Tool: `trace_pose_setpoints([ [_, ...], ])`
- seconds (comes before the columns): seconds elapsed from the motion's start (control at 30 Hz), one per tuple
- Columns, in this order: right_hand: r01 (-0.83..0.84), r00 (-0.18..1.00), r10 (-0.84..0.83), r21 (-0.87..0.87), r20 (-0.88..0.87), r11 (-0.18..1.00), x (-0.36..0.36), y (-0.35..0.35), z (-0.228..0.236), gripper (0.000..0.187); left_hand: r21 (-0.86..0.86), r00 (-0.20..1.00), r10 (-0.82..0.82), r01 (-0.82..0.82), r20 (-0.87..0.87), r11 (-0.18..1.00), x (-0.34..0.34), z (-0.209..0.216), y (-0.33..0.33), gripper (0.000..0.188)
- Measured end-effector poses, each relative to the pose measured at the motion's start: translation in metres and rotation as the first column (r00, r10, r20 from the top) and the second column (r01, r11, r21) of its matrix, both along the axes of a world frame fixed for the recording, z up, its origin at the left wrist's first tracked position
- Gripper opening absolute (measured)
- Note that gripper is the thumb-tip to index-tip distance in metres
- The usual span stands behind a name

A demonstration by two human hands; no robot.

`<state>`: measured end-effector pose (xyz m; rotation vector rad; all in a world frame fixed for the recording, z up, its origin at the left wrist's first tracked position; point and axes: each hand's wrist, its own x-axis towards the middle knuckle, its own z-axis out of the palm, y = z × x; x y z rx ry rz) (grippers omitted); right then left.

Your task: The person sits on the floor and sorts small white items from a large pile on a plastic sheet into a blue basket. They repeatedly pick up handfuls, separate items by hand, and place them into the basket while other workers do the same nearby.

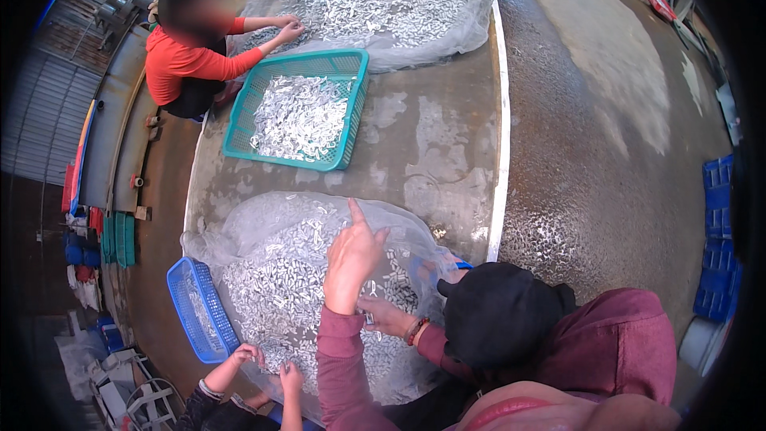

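My left hand [352, 259] is raised over a mesh sheet [209, 226], its index finger stretched out and thumb apart. It holds nothing. Below it, my right hand [388, 317], with a beaded bracelet at the wrist, has its fingers closed around what looks like a small pale piece [369, 318]. Many small white and grey pieces [267, 287] cover the sheet around both hands. Another person's pair of hands [270, 367] works at the sheet's lower left edge. A person in a black cap [503, 311] leans in close at my right, covering part of that side.
A blue basket [177, 278] stands left of the sheet. Farther off, a green basket [359, 108] holds a heap of the pieces. Beyond it, a person in red [179, 64] and others work around a second covered sheet [471, 36]. Blue crates [718, 239] stand far right.
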<state>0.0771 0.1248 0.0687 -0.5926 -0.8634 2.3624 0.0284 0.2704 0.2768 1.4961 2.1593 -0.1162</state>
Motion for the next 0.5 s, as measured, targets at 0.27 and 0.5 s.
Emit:
trace_pose_setpoints([
  [0.27,-0.196,0.979,0.199,-0.533,-0.052,0.823,0.003,0.008,0.011,0.009,0.024,1.0,-0.005,0.005,-0.001,1.0,-0.004,-0.001,-0.008,0.08],
  [0.5,-0.27,0.959,0.266,-0.613,-0.101,0.742,0.006,0.009,0.016,0.011,0.057,1.0,-0.019,0.019,0.01,0.998,-0.003,0.001,-0.01,0.078],
])
